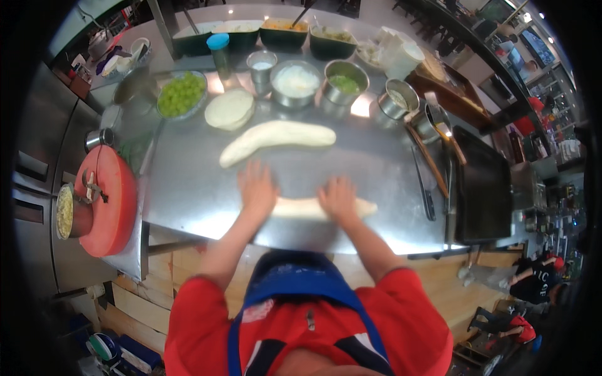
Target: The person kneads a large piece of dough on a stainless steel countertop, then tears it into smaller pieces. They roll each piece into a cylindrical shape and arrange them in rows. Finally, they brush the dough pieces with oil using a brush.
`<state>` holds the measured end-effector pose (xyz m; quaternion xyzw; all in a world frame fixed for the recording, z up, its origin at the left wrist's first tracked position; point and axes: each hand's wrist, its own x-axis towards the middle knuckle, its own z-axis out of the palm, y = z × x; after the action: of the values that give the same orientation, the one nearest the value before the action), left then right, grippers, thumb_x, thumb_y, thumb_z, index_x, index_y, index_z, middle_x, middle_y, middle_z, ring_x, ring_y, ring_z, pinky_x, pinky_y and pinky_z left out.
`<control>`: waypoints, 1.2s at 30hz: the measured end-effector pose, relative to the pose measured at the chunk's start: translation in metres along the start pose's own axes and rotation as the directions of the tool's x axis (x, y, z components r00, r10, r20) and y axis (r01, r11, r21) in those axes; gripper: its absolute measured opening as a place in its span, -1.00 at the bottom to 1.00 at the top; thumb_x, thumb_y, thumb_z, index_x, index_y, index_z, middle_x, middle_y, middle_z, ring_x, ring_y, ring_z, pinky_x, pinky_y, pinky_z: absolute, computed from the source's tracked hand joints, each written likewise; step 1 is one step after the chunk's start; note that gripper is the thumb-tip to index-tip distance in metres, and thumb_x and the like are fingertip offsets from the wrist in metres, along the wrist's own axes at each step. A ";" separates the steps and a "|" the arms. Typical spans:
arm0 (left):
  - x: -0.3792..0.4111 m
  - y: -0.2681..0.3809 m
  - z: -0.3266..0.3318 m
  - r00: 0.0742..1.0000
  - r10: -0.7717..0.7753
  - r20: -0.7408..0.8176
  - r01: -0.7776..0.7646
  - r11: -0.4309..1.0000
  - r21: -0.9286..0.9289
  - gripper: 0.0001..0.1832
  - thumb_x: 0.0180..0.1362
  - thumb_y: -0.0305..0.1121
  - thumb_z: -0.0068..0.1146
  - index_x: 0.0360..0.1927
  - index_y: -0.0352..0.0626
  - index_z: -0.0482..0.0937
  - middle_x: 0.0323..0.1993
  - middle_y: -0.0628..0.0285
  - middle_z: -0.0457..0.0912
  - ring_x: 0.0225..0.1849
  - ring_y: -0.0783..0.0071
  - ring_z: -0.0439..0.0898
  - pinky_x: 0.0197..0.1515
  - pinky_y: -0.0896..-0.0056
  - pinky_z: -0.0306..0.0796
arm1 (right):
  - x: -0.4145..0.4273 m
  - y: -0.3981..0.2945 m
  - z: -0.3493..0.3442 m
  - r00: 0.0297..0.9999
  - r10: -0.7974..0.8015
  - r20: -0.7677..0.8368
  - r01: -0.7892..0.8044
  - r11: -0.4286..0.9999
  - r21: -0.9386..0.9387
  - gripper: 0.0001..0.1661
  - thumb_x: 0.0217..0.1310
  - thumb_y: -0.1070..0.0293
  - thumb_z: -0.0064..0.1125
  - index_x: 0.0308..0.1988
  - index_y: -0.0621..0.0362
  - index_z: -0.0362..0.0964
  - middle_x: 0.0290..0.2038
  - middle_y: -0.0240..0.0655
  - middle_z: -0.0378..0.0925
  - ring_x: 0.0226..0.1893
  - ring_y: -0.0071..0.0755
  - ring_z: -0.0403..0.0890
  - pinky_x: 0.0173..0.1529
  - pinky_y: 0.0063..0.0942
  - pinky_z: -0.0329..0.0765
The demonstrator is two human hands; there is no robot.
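Both palms press down on a long roll of dough [301, 208] lying near the front edge of the steel worktop [188, 188]. My left hand [257, 190] covers the roll's left end, fingers pointing away from me and somewhat blurred. Over the right part rests my right hand [339, 197], and a tapered tip sticks out beyond it. Behind them lies a second, thicker, curved dough roll [282, 135], touched by neither hand. Further back on the left is a flat round piece of dough [229, 109].
Steel pots, among them one of chopped greens [345, 82], and a bowl of green grapes [182, 95] line the back. A knife [428, 202], a wooden stick [430, 162] and a black tray [484, 188] lie right. A red round board [110, 207] stands left. Two people are far right.
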<state>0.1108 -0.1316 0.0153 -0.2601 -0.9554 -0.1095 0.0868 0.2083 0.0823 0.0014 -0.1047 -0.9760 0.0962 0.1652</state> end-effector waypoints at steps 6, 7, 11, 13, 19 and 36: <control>0.033 0.106 0.030 0.995 0.053 0.088 -0.020 0.939 -0.344 -0.33 0.04 -0.03 0.13 0.15 -0.28 0.38 0.28 -0.18 0.25 0.35 -0.03 0.19 0.33 -0.12 0.03 | 0.026 0.029 0.018 0.958 -0.051 0.282 0.056 0.998 -0.010 -0.53 0.06 0.05 0.04 -0.10 0.11 0.45 0.07 -0.06 0.40 0.09 -0.03 0.39 0.19 0.00 0.22; -0.013 0.106 0.041 0.978 0.183 0.097 -0.144 0.938 -0.315 -0.28 -0.01 0.01 0.18 0.15 -0.25 0.39 0.27 -0.17 0.26 0.34 -0.05 0.19 0.32 -0.17 0.02 | -0.006 0.034 0.020 0.978 -0.066 0.200 0.063 0.998 0.018 -0.50 0.07 0.02 0.03 -0.05 0.08 0.44 0.12 -0.06 0.37 0.15 -0.01 0.34 0.23 0.02 0.16; -0.091 0.081 0.009 0.914 0.405 0.005 -0.367 0.833 -0.415 -0.24 0.02 0.16 0.10 0.18 -0.19 0.40 0.32 -0.19 0.17 0.39 -0.11 0.07 0.32 -0.26 -0.05 | -0.106 0.025 -0.033 0.988 -0.145 0.057 0.143 0.989 0.034 -0.26 0.18 -0.22 -0.18 0.17 0.03 0.32 0.25 0.00 0.22 0.27 0.11 0.20 0.30 0.10 0.01; -0.076 0.087 0.006 0.926 0.376 0.045 -0.328 0.855 -0.401 -0.22 0.00 0.15 0.14 0.20 -0.18 0.39 0.33 -0.19 0.14 0.40 -0.12 0.02 0.33 -0.29 -0.09 | -0.105 0.029 -0.035 0.983 -0.169 0.069 0.172 0.985 -0.035 -0.25 0.27 -0.22 -0.33 0.20 0.08 0.29 0.27 0.00 0.19 0.26 0.12 0.21 0.30 0.07 0.02; 0.045 0.094 0.034 0.999 0.029 -0.028 -0.036 0.957 -0.289 -0.09 0.00 0.07 0.19 0.33 -0.28 0.16 0.42 -0.15 -0.08 0.45 -0.12 -0.15 0.35 -0.28 -0.21 | 0.021 0.063 -0.016 0.989 -0.001 0.150 -0.011 0.997 0.077 -0.34 0.17 0.01 0.00 0.18 0.15 0.28 0.22 0.03 0.23 0.17 0.09 0.30 0.21 0.00 0.16; -0.084 0.155 -0.010 0.973 0.229 0.024 -0.200 0.894 -0.400 -0.39 -0.20 -0.30 0.37 0.01 -0.23 0.47 0.01 0.04 0.48 0.11 0.04 0.38 0.23 0.03 0.14 | -0.097 0.119 -0.058 0.922 -0.386 0.024 0.383 0.919 0.092 -0.30 -0.07 0.35 0.27 0.14 0.20 0.32 0.18 0.08 0.27 0.20 0.07 0.30 0.24 -0.01 0.21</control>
<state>0.2633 -0.0443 0.0317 -0.3797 -0.8815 -0.2804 0.0103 0.3388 0.1823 -0.0004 0.0981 -0.9757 0.1058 0.1649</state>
